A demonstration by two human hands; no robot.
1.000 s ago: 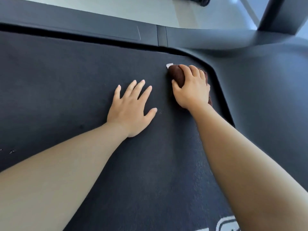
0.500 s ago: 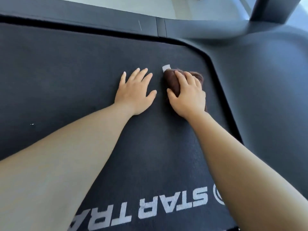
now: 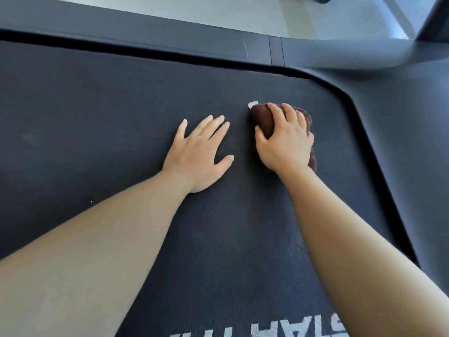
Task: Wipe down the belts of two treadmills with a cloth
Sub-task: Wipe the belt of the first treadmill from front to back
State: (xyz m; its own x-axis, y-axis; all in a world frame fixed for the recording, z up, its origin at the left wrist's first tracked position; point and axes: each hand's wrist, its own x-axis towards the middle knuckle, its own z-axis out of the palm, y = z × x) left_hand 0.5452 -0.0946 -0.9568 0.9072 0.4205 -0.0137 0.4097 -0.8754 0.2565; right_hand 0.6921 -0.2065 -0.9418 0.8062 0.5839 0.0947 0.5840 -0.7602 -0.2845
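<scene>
The right hand [image 3: 285, 144] curls over a bunched brown cloth [image 3: 263, 119], gripping it against the dark treadmill belt [image 3: 97, 122] toward the view's 1 o'clock. A small white bit, perhaps a tag [image 3: 252, 104], pokes out at the cloth's 11 o'clock. The left hand [image 3: 199, 152] lies flat on the belt, fingers straight and spread, just beside the cloth at its 9 o'clock.

Head view, single wide-angle camera. We look forward and steeply down, close over the treadmill belt [image 3: 97, 117], which fills most of our frame. Side rail [image 3: 170, 42] at 12 o'clock, pale floor [image 3: 218, 13] beyond it; motor cover [image 3: 401, 166] at 3 o'clock. Left forearm [image 3: 97, 239] enters from 7 o'clock, right forearm [image 3: 364, 251] from 5.
</scene>
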